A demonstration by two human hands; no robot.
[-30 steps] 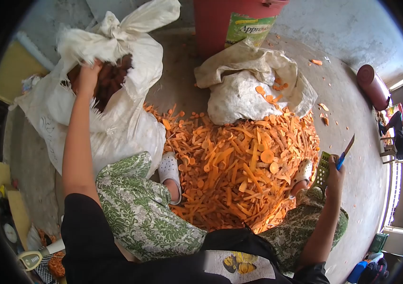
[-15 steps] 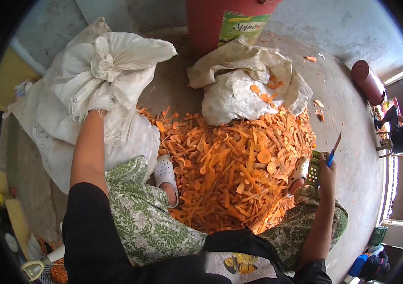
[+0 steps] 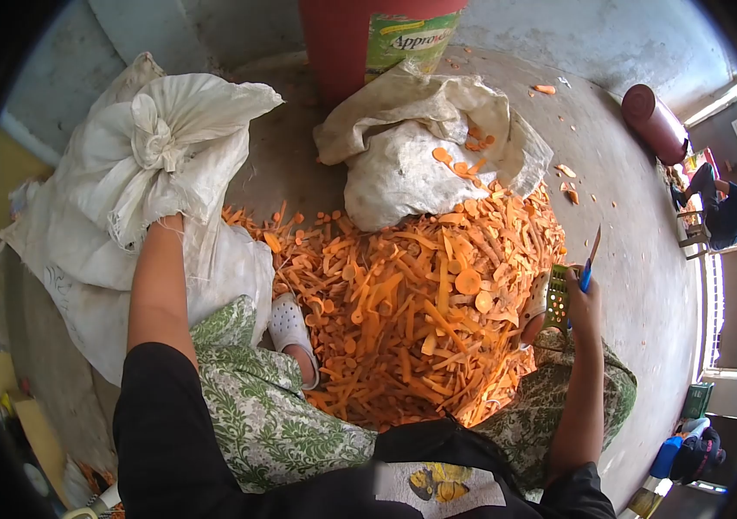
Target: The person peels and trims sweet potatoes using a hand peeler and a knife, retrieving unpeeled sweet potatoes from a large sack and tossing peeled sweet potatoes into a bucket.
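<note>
My left hand (image 3: 168, 227) reaches into the folds of a tied white woven sack (image 3: 204, 268); its fingers are hidden by the cloth. My right hand (image 3: 585, 304) is closed around the blue handle of a knife (image 3: 590, 262), its blade pointing up and away from me. Beside that hand is a green perforated plastic piece (image 3: 556, 298); I cannot tell whether the fingers touch it. Between my feet lies a large heap of orange carrot peelings and slices (image 3: 403, 303).
Behind the heap slumps an open whitish sack (image 3: 403, 173) with carrot slices on it. A red bucket (image 3: 334, 52) stands by the wall. To the right are a dark red container (image 3: 652, 124) on its side and a seated person (image 3: 726, 212). Carrot bits dot the floor.
The view has turned slightly, so most of the scene sits further left. Both hands keep their places: the left in the sack folds, the right on the knife.
</note>
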